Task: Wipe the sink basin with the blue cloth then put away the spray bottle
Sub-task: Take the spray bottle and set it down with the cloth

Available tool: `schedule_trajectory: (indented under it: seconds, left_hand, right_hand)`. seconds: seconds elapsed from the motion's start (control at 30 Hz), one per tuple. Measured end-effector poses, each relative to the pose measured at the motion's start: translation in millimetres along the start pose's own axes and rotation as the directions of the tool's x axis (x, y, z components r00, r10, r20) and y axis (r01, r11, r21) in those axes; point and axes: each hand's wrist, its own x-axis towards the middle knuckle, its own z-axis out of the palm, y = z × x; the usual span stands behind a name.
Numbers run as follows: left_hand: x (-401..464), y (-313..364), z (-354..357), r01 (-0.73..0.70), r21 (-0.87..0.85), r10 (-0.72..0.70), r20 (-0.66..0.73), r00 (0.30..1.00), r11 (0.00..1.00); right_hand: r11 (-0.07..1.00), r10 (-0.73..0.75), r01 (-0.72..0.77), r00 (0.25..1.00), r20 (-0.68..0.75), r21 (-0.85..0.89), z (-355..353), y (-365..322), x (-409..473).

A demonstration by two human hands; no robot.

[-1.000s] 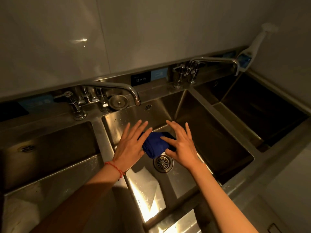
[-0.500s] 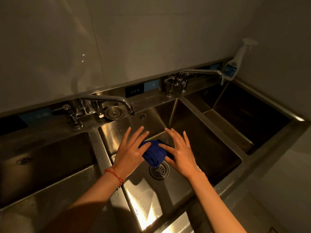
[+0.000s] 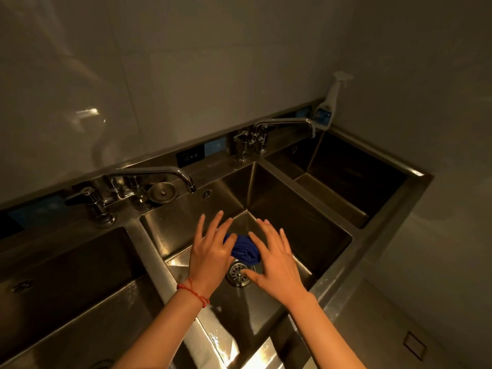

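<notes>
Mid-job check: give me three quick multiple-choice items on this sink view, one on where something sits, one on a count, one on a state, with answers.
1. Where is the spray bottle?
A. in the middle basin
B. in the back right corner by the wall
C. in the left hand

2. How many faucets show?
A. one
B. two
C. four

3. How are the hands?
A. both open, fingers spread, on either side of the blue cloth
B. both clenched in fists
C. one holds a faucet

Answers: 1 B, it stands beyond the right faucet. 2 B, that one and the left faucet. 3 A, left hand and right hand flank the cloth above the drain.
</notes>
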Motion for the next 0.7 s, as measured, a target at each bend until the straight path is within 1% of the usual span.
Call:
schedule_trajectory:
  seconds: [0.07, 0.17, 0.27, 0.4, 0.57, 0.7]
  left_hand:
    - [4, 7, -2, -0.018, -0.002, 0.017, -0.007, 1.0, 1.0]
    - [12, 18, -2, -0.039, 0.003, 0.039, -0.021, 0.999, 0.999]
    - [19, 34, -1, -0.045, 0.006, 0.045, -0.023, 0.999, 0.999]
    - [29, 57, 4, -0.036, 0.005, 0.036, -0.043, 0.998, 0.999]
    - [49, 91, 11, -0.032, 0.003, 0.033, -0.085, 0.996, 0.999]
    - [70, 122, 17, -0.034, -0.003, 0.034, -0.071, 0.997, 0.999]
  right_hand:
    - [0.999, 0.036, -0.039, 0.997, -0.067, -0.037, -7, -2, -3]
    - [0.992, 0.048, -0.067, 0.984, -0.174, -0.103, -18, 0, -5]
    - [0.985, 0.019, -0.064, 0.962, -0.271, -0.158, -27, 10, -7]
    - [0.986, -0.028, -0.038, 0.924, -0.381, -0.165, -38, 33, -12]
    - [0.986, -0.104, 0.035, 0.897, -0.43, -0.166, -56, 76, -14]
    - [0.982, -0.168, 0.109, 0.878, -0.448, -0.155, -73, 117, -13]
